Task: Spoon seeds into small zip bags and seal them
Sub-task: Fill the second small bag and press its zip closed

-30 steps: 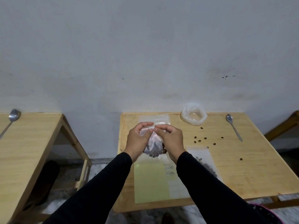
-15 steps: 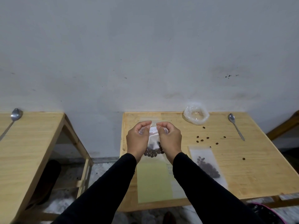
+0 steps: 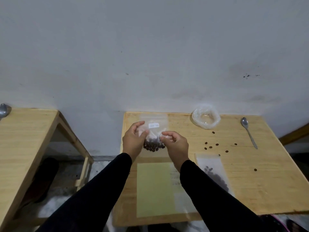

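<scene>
Now sealing | small zip bag (image 3: 153, 138) of seeds (image 3: 153, 145) held above counter (image 3: 267, 181) | left hand (image 3: 133, 141) and right hand (image 3: 175, 144) both pinch its top | advice: keep seeds low, run fingertips fully along zip strip.

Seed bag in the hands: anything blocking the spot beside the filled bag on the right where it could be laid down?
Only loose seeds lie scattered above the filled bag. The seed bag, pinched by the left hand and right hand, has nothing else in its path.
</scene>
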{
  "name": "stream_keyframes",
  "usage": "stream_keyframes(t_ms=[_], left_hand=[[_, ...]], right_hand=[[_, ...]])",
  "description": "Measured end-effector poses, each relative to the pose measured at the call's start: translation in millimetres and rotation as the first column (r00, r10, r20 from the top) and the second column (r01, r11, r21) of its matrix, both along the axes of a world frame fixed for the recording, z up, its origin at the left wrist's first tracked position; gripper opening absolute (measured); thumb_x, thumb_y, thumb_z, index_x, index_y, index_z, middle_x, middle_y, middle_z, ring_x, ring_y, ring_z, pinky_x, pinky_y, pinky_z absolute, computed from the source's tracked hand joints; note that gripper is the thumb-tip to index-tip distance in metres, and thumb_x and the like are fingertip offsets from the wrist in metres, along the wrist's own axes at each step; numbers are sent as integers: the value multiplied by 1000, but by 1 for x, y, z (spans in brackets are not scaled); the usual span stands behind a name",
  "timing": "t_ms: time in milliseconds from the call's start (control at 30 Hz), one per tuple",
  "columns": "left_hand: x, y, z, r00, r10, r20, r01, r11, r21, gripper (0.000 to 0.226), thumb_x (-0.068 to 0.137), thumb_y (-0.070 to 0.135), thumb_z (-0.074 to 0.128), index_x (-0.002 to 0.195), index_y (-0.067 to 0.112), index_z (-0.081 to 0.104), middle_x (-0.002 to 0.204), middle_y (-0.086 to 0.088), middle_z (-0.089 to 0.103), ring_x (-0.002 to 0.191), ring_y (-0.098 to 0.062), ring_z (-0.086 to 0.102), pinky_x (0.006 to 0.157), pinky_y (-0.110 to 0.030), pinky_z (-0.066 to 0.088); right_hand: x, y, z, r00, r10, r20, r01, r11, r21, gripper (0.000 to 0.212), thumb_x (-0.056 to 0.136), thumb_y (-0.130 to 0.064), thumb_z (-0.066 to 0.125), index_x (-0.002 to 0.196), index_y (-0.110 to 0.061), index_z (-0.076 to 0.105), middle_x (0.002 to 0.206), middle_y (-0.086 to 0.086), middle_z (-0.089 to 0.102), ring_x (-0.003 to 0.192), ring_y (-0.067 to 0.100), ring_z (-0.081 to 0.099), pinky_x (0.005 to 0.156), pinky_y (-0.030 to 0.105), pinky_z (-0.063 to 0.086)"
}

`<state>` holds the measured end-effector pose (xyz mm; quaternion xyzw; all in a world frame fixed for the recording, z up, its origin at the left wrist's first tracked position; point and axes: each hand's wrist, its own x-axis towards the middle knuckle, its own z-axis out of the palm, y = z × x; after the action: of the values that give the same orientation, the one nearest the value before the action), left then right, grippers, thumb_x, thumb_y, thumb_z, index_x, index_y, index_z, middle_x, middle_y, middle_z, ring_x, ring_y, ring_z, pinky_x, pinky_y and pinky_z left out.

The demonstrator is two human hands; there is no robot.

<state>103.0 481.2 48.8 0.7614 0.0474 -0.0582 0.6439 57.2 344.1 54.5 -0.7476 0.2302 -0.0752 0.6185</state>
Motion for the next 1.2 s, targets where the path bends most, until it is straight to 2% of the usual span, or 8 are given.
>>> stream_keyframes(t_ms=[200, 400, 600, 767, 867, 1000, 1100, 1200], left_hand=[[25, -17, -27, 996, 32, -83, -19, 988, 155, 38, 87, 13, 60, 124, 23, 59, 114, 4, 61, 104, -6, 55, 65, 5, 36], [51, -29, -52, 994, -15, -108, 54, 928, 368, 42, 90, 15, 52, 132, 19, 54, 130, -4, 59, 120, -16, 52, 96, -13, 31], [57, -29, -72, 984, -65, -168, 133, 892, 432, 47, 91, 17, 57, 137, 16, 48, 118, -8, 63, 113, -18, 54, 89, -11, 29], [60, -31, -78, 975, -166, -148, 221, 809, 544, 48, 89, 14, 58, 136, 11, 48, 133, -8, 55, 122, -23, 49, 102, -22, 29], [60, -33, -79, 972, -215, -92, 223, 738, 637, 46, 87, 12, 57, 133, 4, 50, 140, -11, 46, 130, -23, 42, 106, -24, 27], [57, -32, -81, 951, -296, -88, 270, 660, 701, 49, 90, 12, 52, 137, 2, 42, 146, -14, 39, 137, -24, 32, 112, -29, 26], [50, -30, -76, 943, -320, -93, 284, 625, 728, 54, 94, 13, 47, 144, 4, 29, 146, -13, 35, 137, -24, 29, 109, -29, 29], [42, -28, -70, 924, -381, -37, 265, 567, 780, 57, 94, 10, 45, 146, 3, 23, 146, -12, 34, 138, -24, 25, 110, -26, 26]], right_hand=[[40, -23, -27, 996, 17, -91, -33, 984, -172, 12, 85, -18, 68, 97, -19, 69, 84, -9, 65, 76, -3, 58, 64, 5, 44], [66, -32, -56, 980, 25, -195, -70, 973, -222, 16, 85, -21, 67, 100, -18, 68, 87, -5, 65, 72, -6, 55, 60, 4, 40], [79, -34, -74, 958, 90, -271, -179, 929, -324, 21, 82, -20, 68, 101, -12, 69, 102, 6, 67, 92, 15, 59, 80, 16, 39], [79, -36, -79, 945, 150, -292, -281, 831, -481, 21, 84, -15, 64, 102, -4, 68, 109, 10, 52, 99, 19, 53, 76, 7, 27], [71, -34, -81, 938, 220, -269, -341, 728, -595, 23, 87, -5, 61, 107, 6, 61, 105, 2, 50, 90, 3, 51, 75, 3, 33], [65, -28, -81, 921, 307, -240, -379, 565, -733, 27, 84, -12, 46, 87, 1, 70, 104, 19, 64, 99, 33, 61, 84, 31, 51], [63, -24, -68, 863, 376, -338, -458, 295, -839, 37, 78, -18, 37, 85, -2, 70, 91, 13, 69, 89, 26, 66, 83, 32, 55], [59, -23, -69, 785, 369, -497, -568, 110, -816, 51, 83, -21, 30, 108, 7, 65, 110, 19, 67, 107, 30, 62, 100, 39, 47]])
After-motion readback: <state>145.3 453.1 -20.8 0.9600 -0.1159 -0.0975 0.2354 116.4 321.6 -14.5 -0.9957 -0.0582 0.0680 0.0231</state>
